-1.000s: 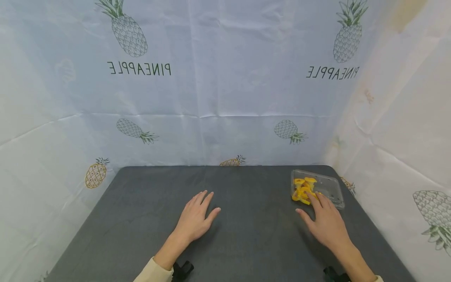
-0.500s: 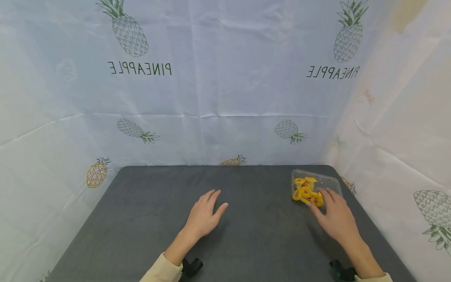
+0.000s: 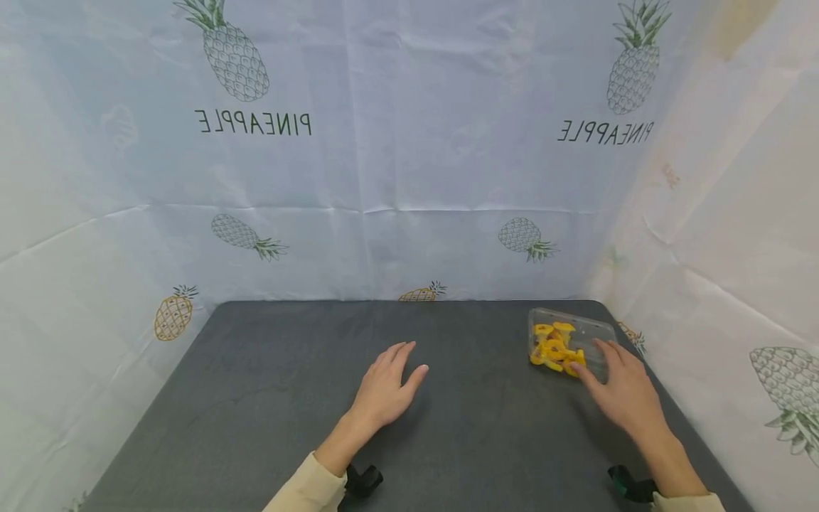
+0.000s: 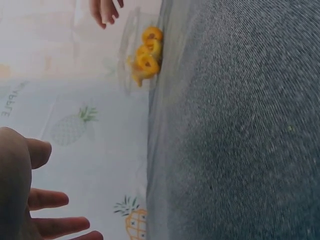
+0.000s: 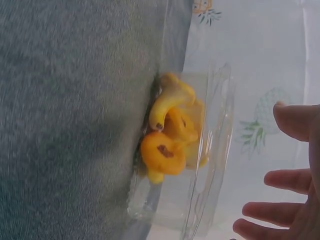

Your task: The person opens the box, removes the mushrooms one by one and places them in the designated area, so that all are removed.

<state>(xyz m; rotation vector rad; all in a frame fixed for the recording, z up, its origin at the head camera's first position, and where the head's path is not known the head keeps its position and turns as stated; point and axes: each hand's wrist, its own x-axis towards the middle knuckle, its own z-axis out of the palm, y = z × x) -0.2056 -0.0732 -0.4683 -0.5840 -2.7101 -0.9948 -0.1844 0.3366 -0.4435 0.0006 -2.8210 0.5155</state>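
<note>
A clear plastic box sits at the table's back right. Several yellow mushroom-shaped pieces with brown marks lie heaped toward its left end. My right hand hovers at the box's near right side, fingers spread and holding nothing. From the right wrist, a gap shows between its fingers and the box wall. Above the middle of the table is my left hand, fingers extended, with no object in it. The right hand partly covers the box's front right corner in the head view.
A dark grey table stretches beneath both hands. Pale cloth printed with pineapples hangs behind it and along the sides. Black wrist mounts sit under the wrists.
Both hands have drifted to the right. The right hand has moved off the yellow pieces toward the box's right end; the left has also gone slightly farther forward. The box stays put.
</note>
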